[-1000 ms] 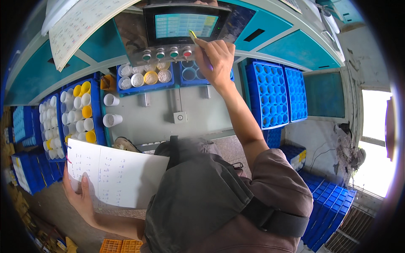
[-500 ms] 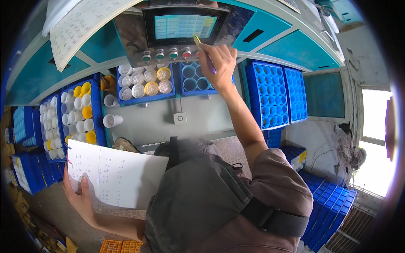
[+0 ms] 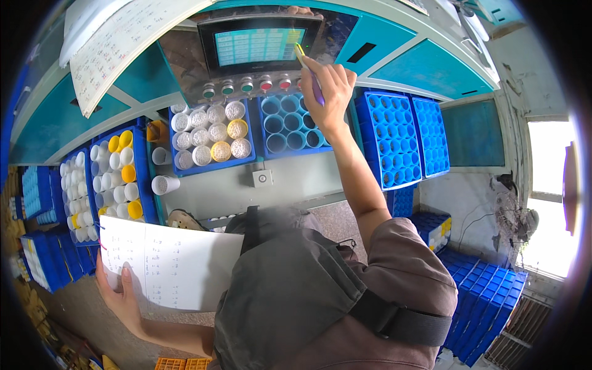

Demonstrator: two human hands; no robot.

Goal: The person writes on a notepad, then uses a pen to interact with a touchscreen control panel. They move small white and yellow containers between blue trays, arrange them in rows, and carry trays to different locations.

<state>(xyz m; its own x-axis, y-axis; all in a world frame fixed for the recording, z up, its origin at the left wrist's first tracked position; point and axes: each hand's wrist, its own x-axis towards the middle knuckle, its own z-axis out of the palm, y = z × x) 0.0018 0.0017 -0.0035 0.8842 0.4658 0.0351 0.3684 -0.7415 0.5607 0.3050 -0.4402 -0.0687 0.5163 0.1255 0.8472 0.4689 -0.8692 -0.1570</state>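
My left hand grips an open notebook with handwritten columns, its thumb over the page and the other fingers behind the left edge. In my right hand is a pen, purple with a yellow end. That yellow end points at the right part of a lit touchscreen showing a table; whether it touches the glass I cannot tell. Below the screen runs a row of green and red push buttons. Under them stand a blue crate of white and yellow cups filled with pale granules and another crate of blue cups.
Two loose white cups lie left of the filled crate. Further left are crates of cups. Blue trays of round cups stand right of my forearm, with stacked blue crates lower right. Written sheets hang at upper left.
My right hand has moved the pen rightward across the screen toward its right edge. My left hand still holds the notebook, which sits slightly lower in view.
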